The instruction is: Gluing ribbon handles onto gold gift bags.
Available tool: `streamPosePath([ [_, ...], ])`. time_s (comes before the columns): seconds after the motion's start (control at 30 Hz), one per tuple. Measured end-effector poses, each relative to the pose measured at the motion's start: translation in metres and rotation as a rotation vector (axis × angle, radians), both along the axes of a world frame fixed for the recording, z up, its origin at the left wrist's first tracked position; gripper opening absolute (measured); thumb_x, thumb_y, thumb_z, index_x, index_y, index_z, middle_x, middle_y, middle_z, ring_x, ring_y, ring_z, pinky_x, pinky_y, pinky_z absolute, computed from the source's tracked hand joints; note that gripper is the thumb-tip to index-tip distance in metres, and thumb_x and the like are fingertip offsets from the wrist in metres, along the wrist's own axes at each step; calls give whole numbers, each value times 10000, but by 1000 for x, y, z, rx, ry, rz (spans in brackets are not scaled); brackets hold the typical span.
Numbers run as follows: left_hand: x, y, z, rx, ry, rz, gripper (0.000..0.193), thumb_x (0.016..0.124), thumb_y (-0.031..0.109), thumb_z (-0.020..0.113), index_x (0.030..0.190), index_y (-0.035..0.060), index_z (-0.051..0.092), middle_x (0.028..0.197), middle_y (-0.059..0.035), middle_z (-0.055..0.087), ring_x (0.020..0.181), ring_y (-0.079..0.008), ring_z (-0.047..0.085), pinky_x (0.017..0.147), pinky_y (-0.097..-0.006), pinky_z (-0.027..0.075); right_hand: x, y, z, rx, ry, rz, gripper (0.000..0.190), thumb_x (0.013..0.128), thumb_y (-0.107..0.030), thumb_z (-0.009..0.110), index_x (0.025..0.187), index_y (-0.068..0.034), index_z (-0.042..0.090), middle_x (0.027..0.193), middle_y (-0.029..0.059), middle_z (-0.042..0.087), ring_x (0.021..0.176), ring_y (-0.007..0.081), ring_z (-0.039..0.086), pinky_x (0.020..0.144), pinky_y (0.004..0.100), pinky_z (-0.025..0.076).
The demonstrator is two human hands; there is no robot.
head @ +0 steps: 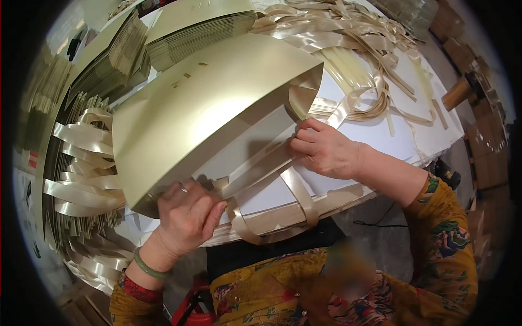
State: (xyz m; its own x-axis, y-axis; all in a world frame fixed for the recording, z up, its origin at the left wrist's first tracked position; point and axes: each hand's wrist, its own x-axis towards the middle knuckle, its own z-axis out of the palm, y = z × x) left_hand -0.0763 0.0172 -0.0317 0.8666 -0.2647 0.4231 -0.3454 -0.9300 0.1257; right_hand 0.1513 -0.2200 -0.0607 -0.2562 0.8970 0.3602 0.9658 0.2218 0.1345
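Observation:
A large gold paper bag (195,110) lies tilted across the table in front of me, its open mouth facing my body. My left hand (187,216), with a ring and a green bangle, is at the near left corner of the mouth, its fingers partly hidden inside the edge. My right hand (316,148) pinches the rim of the bag at the right end of the mouth, fingertips bent and thumb hidden. A satin ribbon (299,195) loops down from the near rim between my hands and hangs over the table edge.
Stacks of folded gold bags (200,36) stand behind and at the left. Ribbon-handled bags (89,195) fill the left side. Loose satin ribbons (367,36) and pale translucent strips (346,69) lie at the back right. Cardboard boxes (487,155) stand beyond the table, and a red object (193,307) is below.

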Motion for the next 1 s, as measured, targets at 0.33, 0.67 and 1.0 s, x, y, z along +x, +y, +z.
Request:
streamPosePath([
  [0.33, 4, 19, 18, 207, 249, 328, 206, 678, 209, 738, 753, 56, 621, 718, -133, 599, 733, -343, 613, 711, -451, 472, -5, -2, -6, -11, -41, -25, 31, 621, -99, 642, 644, -78, 649, 781, 22, 535, 835, 203, 524, 848, 343, 435],
  [0.67, -10, 33, -11, 255, 51, 26, 309, 545, 172, 761, 715, 66, 526, 729, -79, 549, 669, -279, 567, 678, -429, 470, -10, -5, 9, -91, -58, -11, 28, 636, -89, 639, 629, -62, 637, 768, 47, 513, 839, 224, 535, 915, 362, 432],
  [1.0, 2, 4, -1, -80, -63, 35, 149, 751, 96, 717, 854, 53, 618, 833, -89, 586, 786, -296, 570, 720, -414, 425, -42, -16, 7, -257, -170, -253, 431, 788, -109, 557, 1192, 38, 571, 898, 100, 518, 975, 263, 560, 1090, 430, 354],
])
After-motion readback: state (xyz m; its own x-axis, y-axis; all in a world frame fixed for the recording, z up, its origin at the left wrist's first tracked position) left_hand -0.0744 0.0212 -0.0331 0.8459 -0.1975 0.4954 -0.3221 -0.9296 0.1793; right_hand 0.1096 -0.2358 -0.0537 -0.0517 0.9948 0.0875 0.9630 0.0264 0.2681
